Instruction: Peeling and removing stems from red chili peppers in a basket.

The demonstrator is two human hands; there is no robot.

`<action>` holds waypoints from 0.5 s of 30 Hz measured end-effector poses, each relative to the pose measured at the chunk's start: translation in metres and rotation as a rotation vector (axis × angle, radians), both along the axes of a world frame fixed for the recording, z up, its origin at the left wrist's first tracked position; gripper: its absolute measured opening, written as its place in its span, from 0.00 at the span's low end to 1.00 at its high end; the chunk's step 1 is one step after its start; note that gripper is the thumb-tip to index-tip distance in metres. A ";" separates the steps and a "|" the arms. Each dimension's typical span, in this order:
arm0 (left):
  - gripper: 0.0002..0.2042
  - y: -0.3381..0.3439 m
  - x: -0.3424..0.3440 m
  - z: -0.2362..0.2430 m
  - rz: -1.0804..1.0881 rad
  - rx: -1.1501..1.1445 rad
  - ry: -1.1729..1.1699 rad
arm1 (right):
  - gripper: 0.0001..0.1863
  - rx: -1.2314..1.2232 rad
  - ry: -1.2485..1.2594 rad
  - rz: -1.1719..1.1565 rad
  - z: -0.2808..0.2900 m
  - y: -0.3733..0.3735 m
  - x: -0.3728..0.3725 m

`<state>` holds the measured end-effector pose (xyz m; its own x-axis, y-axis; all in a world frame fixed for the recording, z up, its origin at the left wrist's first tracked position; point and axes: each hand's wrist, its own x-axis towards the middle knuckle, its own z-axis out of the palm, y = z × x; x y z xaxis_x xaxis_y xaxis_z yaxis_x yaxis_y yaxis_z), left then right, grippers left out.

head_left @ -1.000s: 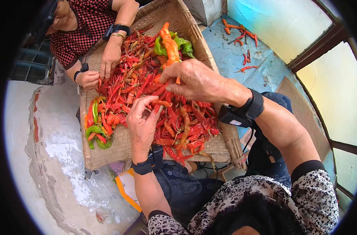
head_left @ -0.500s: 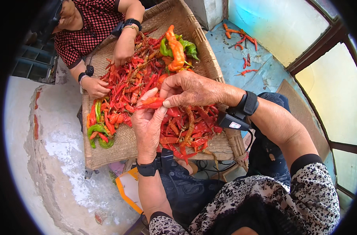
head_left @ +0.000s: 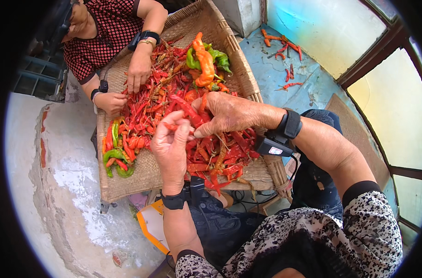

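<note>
Over the heap of chili peppers [head_left: 148,104], my two hands are close together, fingertips almost meeting. My left hand [head_left: 170,150] is closed in a pinch, with a small red chili pepper [head_left: 172,126] between thumb and fingers. My right hand [head_left: 234,112] curls in from the right, a larger red chili pepper [head_left: 188,109] held against its fingers. Its thumb tip points at my left thumb. The peppers fill a woven basket tray [head_left: 141,183]; many look thin, wrinkled and deep red.
Across the tray, a co-worker's hands [head_left: 111,102] touch the heap. Orange [head_left: 205,62] and green peppers [head_left: 220,59] sit at the far right, with a green-and-red group [head_left: 114,160] at the near left. Loose chilies [head_left: 285,46] lie on a blue surface [head_left: 262,69] by the window.
The red pepper pinched between both my hands has given way to a small one in my left fingers and a larger one at my right. The co-worker's hands have shifted slightly.
</note>
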<state>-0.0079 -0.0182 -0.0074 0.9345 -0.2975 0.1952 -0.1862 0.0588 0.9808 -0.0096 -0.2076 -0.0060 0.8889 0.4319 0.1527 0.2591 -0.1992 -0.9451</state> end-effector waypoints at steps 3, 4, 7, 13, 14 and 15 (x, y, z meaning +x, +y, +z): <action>0.10 0.008 0.008 0.006 0.041 -0.160 0.011 | 0.12 -0.055 -0.001 -0.028 -0.001 -0.004 0.002; 0.09 0.010 0.010 0.007 0.028 -0.214 0.036 | 0.12 -0.045 0.015 -0.035 -0.003 -0.005 0.003; 0.10 0.012 0.011 0.006 0.034 -0.133 0.033 | 0.13 -0.037 0.021 0.002 -0.010 0.002 0.002; 0.19 -0.006 0.002 0.009 0.084 -0.168 -0.010 | 0.14 0.202 0.143 0.029 -0.016 0.013 0.001; 0.19 0.002 0.007 0.006 0.044 -0.066 0.027 | 0.11 0.281 0.218 0.007 -0.016 0.013 0.002; 0.19 0.008 0.008 0.003 0.004 0.036 0.064 | 0.11 0.278 0.215 0.009 -0.014 0.012 0.002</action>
